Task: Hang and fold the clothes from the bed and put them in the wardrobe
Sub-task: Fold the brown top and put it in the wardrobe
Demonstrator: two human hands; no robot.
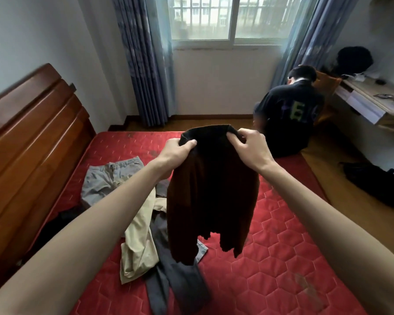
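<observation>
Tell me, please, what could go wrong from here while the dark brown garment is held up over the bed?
1. The dark brown garment hangs from its top edge, pinched by the left hand and right hand; a loose grip could drop it onto the pile.
2. Its hem dangles just above the grey trousers and beige garment, so lowering it may tangle them.
3. A seated person is close beyond the mattress; a wide shake might reach them.

Home bedroom, bed point(282, 235), curtained window point(214, 19)
</observation>
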